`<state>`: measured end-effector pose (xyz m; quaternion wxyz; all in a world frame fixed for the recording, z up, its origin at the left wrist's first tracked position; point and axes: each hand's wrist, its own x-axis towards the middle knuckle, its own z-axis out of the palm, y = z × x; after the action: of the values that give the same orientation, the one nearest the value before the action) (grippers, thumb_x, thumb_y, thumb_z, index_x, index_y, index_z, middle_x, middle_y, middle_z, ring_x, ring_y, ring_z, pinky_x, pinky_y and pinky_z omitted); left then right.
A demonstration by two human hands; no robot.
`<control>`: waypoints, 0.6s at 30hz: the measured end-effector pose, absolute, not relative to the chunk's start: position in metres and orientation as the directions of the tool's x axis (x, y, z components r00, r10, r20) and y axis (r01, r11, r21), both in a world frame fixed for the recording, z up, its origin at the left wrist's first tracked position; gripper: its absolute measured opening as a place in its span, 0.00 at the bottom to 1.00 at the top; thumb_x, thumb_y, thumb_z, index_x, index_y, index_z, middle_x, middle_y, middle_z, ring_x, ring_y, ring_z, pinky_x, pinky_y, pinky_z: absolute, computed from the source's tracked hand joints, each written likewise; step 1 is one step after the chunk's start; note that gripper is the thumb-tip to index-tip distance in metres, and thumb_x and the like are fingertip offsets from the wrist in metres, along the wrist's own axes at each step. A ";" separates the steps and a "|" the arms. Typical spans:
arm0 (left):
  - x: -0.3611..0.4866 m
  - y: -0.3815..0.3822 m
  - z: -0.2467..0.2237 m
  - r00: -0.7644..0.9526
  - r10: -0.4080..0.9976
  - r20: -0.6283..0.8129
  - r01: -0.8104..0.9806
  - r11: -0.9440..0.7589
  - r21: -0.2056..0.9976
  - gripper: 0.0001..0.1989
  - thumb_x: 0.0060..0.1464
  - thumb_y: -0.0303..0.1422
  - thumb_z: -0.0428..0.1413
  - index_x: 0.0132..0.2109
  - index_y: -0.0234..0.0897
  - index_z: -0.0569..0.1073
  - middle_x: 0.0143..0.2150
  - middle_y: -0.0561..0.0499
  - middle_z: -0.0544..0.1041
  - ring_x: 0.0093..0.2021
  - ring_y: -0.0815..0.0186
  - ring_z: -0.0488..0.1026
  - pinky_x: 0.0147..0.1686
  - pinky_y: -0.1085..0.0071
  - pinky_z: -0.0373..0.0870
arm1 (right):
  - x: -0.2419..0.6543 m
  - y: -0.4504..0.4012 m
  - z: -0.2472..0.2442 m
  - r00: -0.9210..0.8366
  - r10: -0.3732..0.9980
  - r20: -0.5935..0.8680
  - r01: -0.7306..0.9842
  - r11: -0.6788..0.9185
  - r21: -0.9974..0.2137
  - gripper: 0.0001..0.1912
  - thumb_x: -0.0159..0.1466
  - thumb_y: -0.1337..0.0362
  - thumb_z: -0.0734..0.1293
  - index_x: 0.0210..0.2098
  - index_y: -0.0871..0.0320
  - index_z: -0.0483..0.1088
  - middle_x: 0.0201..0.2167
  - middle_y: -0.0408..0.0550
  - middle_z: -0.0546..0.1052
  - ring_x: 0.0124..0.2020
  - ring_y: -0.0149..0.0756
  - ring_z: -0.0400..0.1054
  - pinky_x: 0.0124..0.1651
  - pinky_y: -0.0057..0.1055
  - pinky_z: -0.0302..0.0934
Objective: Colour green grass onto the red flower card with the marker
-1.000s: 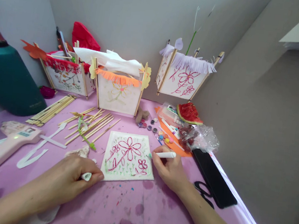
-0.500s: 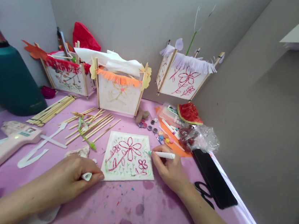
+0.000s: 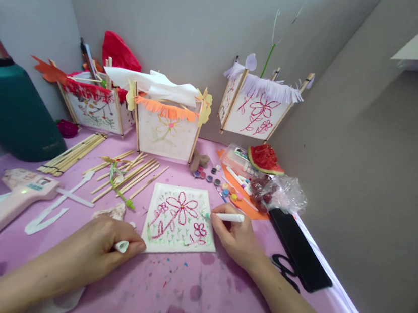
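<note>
A white square panel [image 3: 175,233] with dark pink flowers and small green marks lies flat on the pink-covered table [image 3: 146,291]. My right hand [image 3: 235,236] is closed on a white marker [image 3: 229,217], whose green tip is at the panel's right edge area. At the panel's lower left corner, my left hand [image 3: 110,246] rests with its fingertips on the edge. It is closed round a small white cap-like piece [image 3: 120,246], of which only the end shows.
Behind the panel stand decorated box lanterns [image 3: 166,136], and another [image 3: 256,109] is at the back right. Wooden sticks [image 3: 141,178], a pink glue gun [image 3: 16,204] and a green bottle [image 3: 13,107] are left. Paint pots [image 3: 225,192], a black phone-like slab [image 3: 300,251] and scissors [image 3: 285,267] lie right.
My right hand and the marker have shifted very slightly left over the panel. My left hand has stayed where it was.
</note>
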<state>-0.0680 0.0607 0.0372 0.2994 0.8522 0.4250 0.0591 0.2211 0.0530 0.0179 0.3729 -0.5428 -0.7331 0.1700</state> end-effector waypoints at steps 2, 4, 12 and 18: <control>-0.068 0.061 0.037 0.630 0.760 -0.160 0.691 -0.455 0.561 0.19 0.60 0.40 0.45 0.28 0.37 0.73 0.26 0.54 0.75 0.27 0.71 0.68 0.30 0.74 0.58 | 0.222 0.054 0.017 -0.115 0.919 0.378 0.683 0.349 -0.642 0.07 0.64 0.65 0.61 0.30 0.58 0.67 0.23 0.42 0.70 0.21 0.28 0.60 0.26 0.26 0.53; -0.068 0.061 0.038 0.624 0.765 -0.161 0.693 -0.446 0.566 0.18 0.60 0.40 0.46 0.29 0.37 0.73 0.26 0.53 0.75 0.28 0.70 0.68 0.30 0.73 0.58 | 0.223 0.054 0.015 -0.082 0.899 0.429 0.689 0.362 -0.627 0.07 0.63 0.65 0.61 0.29 0.58 0.67 0.21 0.41 0.68 0.20 0.28 0.58 0.25 0.26 0.53; -0.068 0.061 0.038 0.628 0.765 -0.142 0.678 -0.449 0.583 0.18 0.60 0.40 0.46 0.28 0.37 0.73 0.26 0.53 0.75 0.27 0.71 0.68 0.30 0.74 0.58 | 0.223 0.054 0.018 -0.090 0.912 0.399 0.672 0.352 -0.652 0.08 0.64 0.64 0.61 0.29 0.58 0.68 0.22 0.42 0.68 0.21 0.28 0.59 0.25 0.26 0.53; -0.069 0.061 0.036 0.621 0.774 -0.128 0.670 -0.439 0.599 0.17 0.59 0.39 0.47 0.28 0.38 0.74 0.26 0.54 0.76 0.27 0.71 0.69 0.30 0.74 0.58 | 0.221 0.052 0.015 -0.105 0.924 0.369 0.627 0.349 -0.696 0.08 0.63 0.64 0.61 0.30 0.58 0.69 0.23 0.43 0.71 0.21 0.29 0.60 0.24 0.25 0.53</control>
<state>-0.0691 0.0608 0.0363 0.3128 0.8441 0.4276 0.0825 0.2214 0.0518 0.0150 0.3963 -0.5388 -0.7195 0.1870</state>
